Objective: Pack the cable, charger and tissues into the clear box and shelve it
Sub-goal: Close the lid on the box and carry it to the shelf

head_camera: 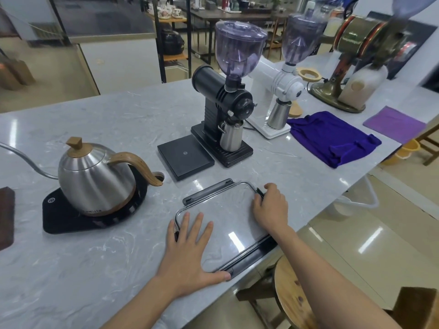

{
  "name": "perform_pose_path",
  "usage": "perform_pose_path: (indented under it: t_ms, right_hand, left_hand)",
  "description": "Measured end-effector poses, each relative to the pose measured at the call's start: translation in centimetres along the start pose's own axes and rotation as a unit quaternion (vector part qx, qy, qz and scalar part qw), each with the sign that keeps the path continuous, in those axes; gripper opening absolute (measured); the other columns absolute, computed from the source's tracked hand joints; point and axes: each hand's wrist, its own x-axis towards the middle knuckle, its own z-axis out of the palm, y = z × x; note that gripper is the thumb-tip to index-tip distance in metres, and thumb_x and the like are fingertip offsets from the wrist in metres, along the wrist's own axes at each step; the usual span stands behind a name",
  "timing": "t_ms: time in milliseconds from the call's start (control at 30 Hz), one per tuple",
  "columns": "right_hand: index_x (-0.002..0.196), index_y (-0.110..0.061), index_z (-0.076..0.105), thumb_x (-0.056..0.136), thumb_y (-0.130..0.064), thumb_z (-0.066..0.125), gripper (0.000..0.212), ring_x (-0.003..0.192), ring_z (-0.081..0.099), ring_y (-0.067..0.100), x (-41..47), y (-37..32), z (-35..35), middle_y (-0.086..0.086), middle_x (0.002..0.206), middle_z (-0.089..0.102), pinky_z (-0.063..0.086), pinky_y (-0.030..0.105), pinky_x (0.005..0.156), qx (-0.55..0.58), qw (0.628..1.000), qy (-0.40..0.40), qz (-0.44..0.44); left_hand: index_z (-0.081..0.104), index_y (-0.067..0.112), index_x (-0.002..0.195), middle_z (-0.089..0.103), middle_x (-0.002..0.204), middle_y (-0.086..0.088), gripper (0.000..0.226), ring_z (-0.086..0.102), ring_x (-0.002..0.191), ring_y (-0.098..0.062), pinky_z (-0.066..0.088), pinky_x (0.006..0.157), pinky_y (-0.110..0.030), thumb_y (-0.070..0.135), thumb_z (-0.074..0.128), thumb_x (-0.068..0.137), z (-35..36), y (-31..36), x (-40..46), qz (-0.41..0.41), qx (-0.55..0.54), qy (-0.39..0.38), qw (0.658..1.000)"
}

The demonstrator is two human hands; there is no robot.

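Note:
A clear box lid [228,217] with dark grey latches lies flat on the grey marble counter [118,129], near its front edge. My left hand [190,248] rests flat on the lid's near left part, fingers spread and straight. At the lid's far right corner, the fingers of my right hand [269,207] curl over the rim. No cable, charger, tissues or box body is in view.
A steel kettle [95,176] on a black base stands to the left. Behind the lid are a black scale [185,157], a black grinder [225,108], a white grinder [282,89] and a purple cloth [332,138]. A wooden stool [292,295] sits below the counter edge.

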Motion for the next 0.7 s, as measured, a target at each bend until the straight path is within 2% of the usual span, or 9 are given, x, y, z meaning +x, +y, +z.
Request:
perform_pose_path:
  t_ms: [100, 200, 333, 433, 533, 600, 700]
  right_hand:
    - [0.103, -0.007, 0.056, 0.099, -0.023, 0.040, 0.023, 0.090, 0.056, 0.032, 0.8, 0.2, -0.2, 0.012, 0.099, 0.064, 0.042, 0.038, 0.076, 0.007, 1.000, -0.017, 0.017]
    - [0.083, -0.008, 0.053, 0.101, -0.023, 0.034, 0.030, 0.086, 0.056, 0.037, 1.1, 0.5, -0.4, 0.017, 0.092, 0.063, 0.045, 0.040, 0.074, -0.012, 0.999, -0.038, 0.020]
    - [0.086, -0.007, 0.050, 0.104, -0.027, 0.030, 0.034, 0.081, 0.055, 0.033, 1.6, 0.9, -0.4, 0.013, 0.087, 0.061, 0.042, 0.038, 0.070, 0.017, 0.997, -0.053, 0.045]
    - [0.087, -0.009, 0.049, 0.105, -0.031, 0.029, 0.034, 0.074, 0.050, 0.029, 1.8, 1.1, -0.5, 0.009, 0.084, 0.057, 0.035, 0.035, 0.066, 0.010, 0.997, -0.056, 0.044]
    - [0.078, -0.013, 0.046, 0.105, -0.035, 0.027, 0.039, 0.072, 0.051, 0.028, 1.9, 1.0, -0.7, 0.005, 0.076, 0.054, 0.035, 0.035, 0.066, 0.005, 0.997, -0.058, 0.043]
    - [0.070, -0.017, 0.041, 0.104, -0.037, 0.027, 0.042, 0.072, 0.051, 0.029, 1.8, 0.9, -0.8, 0.003, 0.071, 0.051, 0.036, 0.035, 0.066, 0.011, 0.997, -0.062, 0.048]
    - [0.071, -0.015, 0.044, 0.103, -0.039, 0.028, 0.043, 0.076, 0.052, 0.032, 1.8, 0.9, -0.9, 0.008, 0.078, 0.055, 0.038, 0.035, 0.068, 0.020, 0.996, -0.067, 0.058]
  left_hand:
    - [-0.005, 0.032, 0.156, -0.019, 0.163, 0.002, 0.125, -0.032, 0.146, -0.028, -0.011, 0.116, -0.062, 0.105, 0.016, 0.057, 0.0, -0.1, -0.2, 0.004, 0.002, 0.005, 1.000]
    - [0.003, 0.031, 0.156, -0.011, 0.165, 0.001, 0.124, -0.024, 0.148, -0.029, -0.007, 0.116, -0.063, 0.105, 0.021, 0.058, 0.0, -0.1, -0.1, 0.010, -0.011, 0.014, 1.000]
    - [0.001, 0.032, 0.156, -0.011, 0.165, 0.001, 0.123, -0.024, 0.148, -0.029, -0.006, 0.116, -0.063, 0.105, 0.021, 0.058, 0.2, -0.2, -0.1, 0.011, -0.004, 0.015, 1.000]
    - [0.007, 0.030, 0.156, -0.004, 0.166, -0.001, 0.122, -0.017, 0.150, -0.031, -0.001, 0.116, -0.065, 0.104, 0.024, 0.060, 0.2, -0.2, -0.1, 0.013, -0.009, 0.017, 1.000]
    - [0.005, 0.031, 0.156, -0.006, 0.165, 0.000, 0.123, -0.018, 0.150, -0.031, -0.001, 0.116, -0.065, 0.104, 0.023, 0.059, 0.2, -0.1, -0.1, 0.014, -0.004, 0.018, 1.000]
    - [0.012, 0.029, 0.156, 0.000, 0.165, -0.001, 0.123, -0.011, 0.151, -0.032, 0.002, 0.116, -0.066, 0.103, 0.026, 0.060, 0.0, -0.1, -0.1, 0.019, -0.014, 0.022, 0.999]
    - [0.010, 0.029, 0.156, -0.003, 0.165, 0.000, 0.123, -0.014, 0.151, -0.031, 0.000, 0.117, -0.065, 0.103, 0.026, 0.059, -0.1, -0.1, -0.2, 0.024, -0.014, 0.021, 0.999]
